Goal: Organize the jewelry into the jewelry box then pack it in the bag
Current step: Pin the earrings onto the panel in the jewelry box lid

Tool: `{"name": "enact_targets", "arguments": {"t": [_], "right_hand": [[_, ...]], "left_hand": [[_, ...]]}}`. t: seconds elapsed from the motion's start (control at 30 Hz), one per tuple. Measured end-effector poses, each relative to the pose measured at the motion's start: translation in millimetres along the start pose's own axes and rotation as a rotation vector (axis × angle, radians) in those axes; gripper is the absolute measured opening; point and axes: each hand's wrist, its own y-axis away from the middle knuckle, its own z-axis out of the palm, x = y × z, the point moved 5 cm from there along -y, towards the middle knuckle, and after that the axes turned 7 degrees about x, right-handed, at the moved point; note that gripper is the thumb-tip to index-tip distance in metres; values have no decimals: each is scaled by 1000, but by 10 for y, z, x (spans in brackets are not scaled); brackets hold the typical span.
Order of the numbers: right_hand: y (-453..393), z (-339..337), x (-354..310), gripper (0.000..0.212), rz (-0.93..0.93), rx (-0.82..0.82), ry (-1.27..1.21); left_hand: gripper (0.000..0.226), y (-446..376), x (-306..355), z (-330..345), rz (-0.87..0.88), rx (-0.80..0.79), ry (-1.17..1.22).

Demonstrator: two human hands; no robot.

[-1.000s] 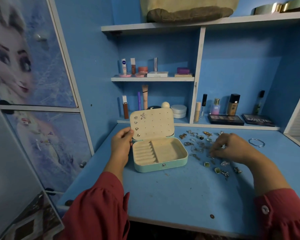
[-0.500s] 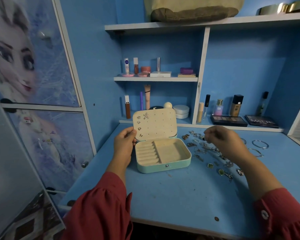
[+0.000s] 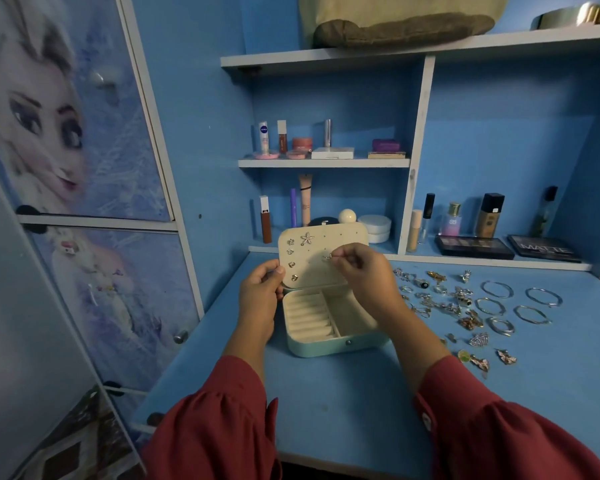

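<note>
One small earring [image 3: 328, 257] was pinched in the right hand [image 3: 359, 271], held against the upright lid [image 3: 321, 258] of the open jewelry box [image 3: 329, 320], which sat on the blue desk [image 3: 343, 403]. The left hand [image 3: 262, 289] gripped the lid's left edge. Five earrings [image 3: 298, 252] (one star-shaped) were already pinned along the lid's left side. Right of the box lay loose rings and earrings [image 3: 440, 299], then bangles [image 3: 520, 306] farther out. A bag [image 3: 402, 19] rested on the top shelf [image 3: 413, 46].
</note>
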Motion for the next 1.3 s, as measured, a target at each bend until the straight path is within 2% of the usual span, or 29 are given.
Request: {"name": "enact_targets", "arguments": {"t": [0.3,0.6,0.93,1.1,1.3], "right_hand": [[-75,290,18,8,32,11,-36],[-85,350,-65,20,-18,21,-70],[-128,349,-125,18,-121,-5,16],[-119,358,-174,17,-189,-21,151],[-95,332,-263,48,-323,17,347]], "left_hand": [[22,11,6,12,-23,-7,39],[27,13,2,0,-38,0,28],[29,23,7,4,-72,10,44],[28,39,20,-3,-69,10,34],[27,76,57,6,-74,1,41]]}}
